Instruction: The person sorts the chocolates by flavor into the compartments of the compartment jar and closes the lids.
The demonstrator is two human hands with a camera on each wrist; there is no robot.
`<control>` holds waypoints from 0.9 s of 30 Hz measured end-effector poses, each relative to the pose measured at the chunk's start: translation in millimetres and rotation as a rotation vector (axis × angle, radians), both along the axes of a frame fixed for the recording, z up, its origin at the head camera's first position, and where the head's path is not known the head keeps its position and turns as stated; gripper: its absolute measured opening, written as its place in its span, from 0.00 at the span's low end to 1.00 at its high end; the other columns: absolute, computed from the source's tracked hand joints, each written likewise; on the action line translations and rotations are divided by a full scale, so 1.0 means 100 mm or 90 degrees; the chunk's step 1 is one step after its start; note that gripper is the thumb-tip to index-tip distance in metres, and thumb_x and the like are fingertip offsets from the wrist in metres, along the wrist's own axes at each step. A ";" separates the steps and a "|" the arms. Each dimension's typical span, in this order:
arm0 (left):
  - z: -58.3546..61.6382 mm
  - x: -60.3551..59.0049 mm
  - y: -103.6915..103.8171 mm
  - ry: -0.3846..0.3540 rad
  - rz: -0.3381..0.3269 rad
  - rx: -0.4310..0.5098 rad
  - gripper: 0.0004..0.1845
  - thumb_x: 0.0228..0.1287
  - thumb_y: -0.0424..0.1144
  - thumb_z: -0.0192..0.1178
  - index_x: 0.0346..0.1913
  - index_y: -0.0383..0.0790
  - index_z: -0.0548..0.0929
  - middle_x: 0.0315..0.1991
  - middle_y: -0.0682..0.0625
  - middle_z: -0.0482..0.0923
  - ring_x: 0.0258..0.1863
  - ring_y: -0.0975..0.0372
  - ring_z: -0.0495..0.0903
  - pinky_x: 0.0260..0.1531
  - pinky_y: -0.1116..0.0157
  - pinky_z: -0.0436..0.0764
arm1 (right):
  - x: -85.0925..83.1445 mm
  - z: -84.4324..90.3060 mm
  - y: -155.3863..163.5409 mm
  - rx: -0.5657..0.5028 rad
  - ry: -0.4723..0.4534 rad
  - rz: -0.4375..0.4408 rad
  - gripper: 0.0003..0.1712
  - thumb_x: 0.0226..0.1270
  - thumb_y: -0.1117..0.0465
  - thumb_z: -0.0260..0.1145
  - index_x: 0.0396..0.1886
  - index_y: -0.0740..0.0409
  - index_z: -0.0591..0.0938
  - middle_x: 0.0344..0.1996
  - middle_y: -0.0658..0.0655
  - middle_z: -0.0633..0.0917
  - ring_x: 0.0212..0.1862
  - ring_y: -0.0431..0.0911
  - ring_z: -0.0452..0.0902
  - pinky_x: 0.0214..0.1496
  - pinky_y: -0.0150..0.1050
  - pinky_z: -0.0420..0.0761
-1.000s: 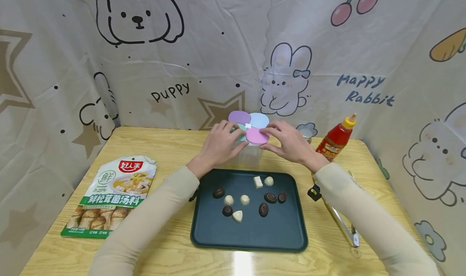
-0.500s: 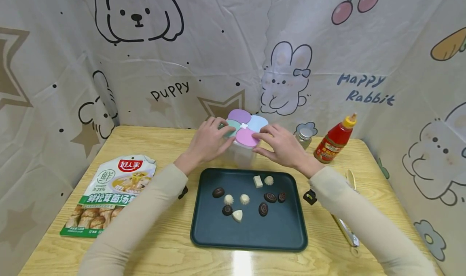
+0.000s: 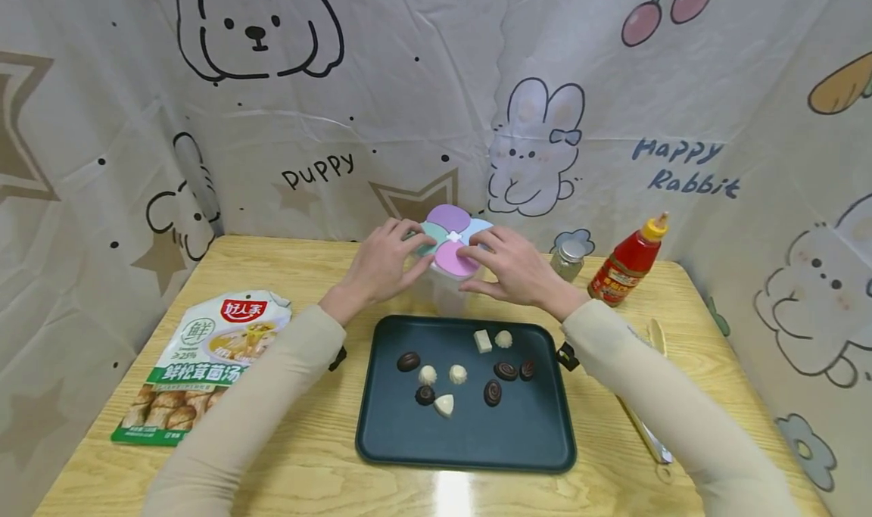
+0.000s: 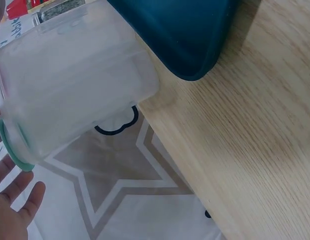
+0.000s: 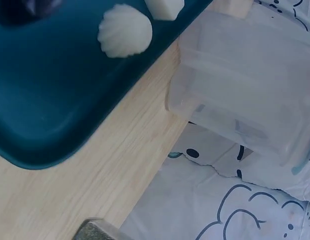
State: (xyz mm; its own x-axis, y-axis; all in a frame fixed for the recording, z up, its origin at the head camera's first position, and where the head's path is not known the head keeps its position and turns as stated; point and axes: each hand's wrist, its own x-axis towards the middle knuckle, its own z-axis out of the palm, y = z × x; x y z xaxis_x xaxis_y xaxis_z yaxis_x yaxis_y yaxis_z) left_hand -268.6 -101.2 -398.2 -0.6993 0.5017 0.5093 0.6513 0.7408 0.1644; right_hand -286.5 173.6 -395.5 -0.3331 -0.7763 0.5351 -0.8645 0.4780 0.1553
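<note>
Cartoon-printed cloth (image 3: 409,108) behind a wooden table (image 3: 306,456)

I see bare table (image 3: 313,445) between tray (image 3: 470,443) and packet (image 3: 204,365), left sleeve (image 3: 255,411) overhanging it. Right rear: small jar (image 3: 567,260) and red bottle (image 3: 623,267) block my way. Behind the tray, lidded canister (image 3: 447,294) obstructs the middle.

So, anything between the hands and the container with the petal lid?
Nothing visible: the left hand is at the green petal of the container, the right hand at its pink petal. The tray lies nearer you.
</note>
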 end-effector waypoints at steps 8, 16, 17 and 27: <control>-0.04 -0.01 0.01 0.025 -0.005 0.009 0.14 0.75 0.48 0.64 0.55 0.46 0.89 0.55 0.44 0.83 0.54 0.49 0.81 0.58 0.52 0.82 | -0.12 -0.01 -0.05 0.005 0.034 0.035 0.33 0.70 0.31 0.66 0.57 0.53 0.86 0.51 0.58 0.89 0.50 0.55 0.84 0.50 0.51 0.86; -0.03 0.00 0.01 0.023 -0.002 0.004 0.14 0.76 0.49 0.63 0.55 0.47 0.89 0.56 0.44 0.83 0.55 0.50 0.80 0.58 0.52 0.83 | -0.13 0.00 -0.05 0.018 0.048 0.040 0.31 0.73 0.33 0.64 0.56 0.53 0.86 0.49 0.57 0.89 0.48 0.55 0.84 0.50 0.50 0.86; -0.03 0.00 0.01 0.022 -0.001 0.002 0.14 0.76 0.49 0.63 0.55 0.47 0.89 0.56 0.44 0.83 0.55 0.50 0.80 0.58 0.52 0.83 | -0.13 0.01 -0.05 0.019 0.049 0.040 0.32 0.76 0.31 0.60 0.56 0.53 0.86 0.49 0.58 0.89 0.48 0.55 0.84 0.50 0.50 0.86; 0.00 0.02 0.00 0.014 0.003 -0.006 0.15 0.76 0.50 0.63 0.56 0.47 0.89 0.57 0.45 0.84 0.56 0.50 0.81 0.60 0.51 0.82 | -0.10 0.05 -0.07 0.028 0.030 0.022 0.40 0.83 0.30 0.40 0.56 0.54 0.87 0.49 0.58 0.90 0.48 0.55 0.84 0.51 0.50 0.86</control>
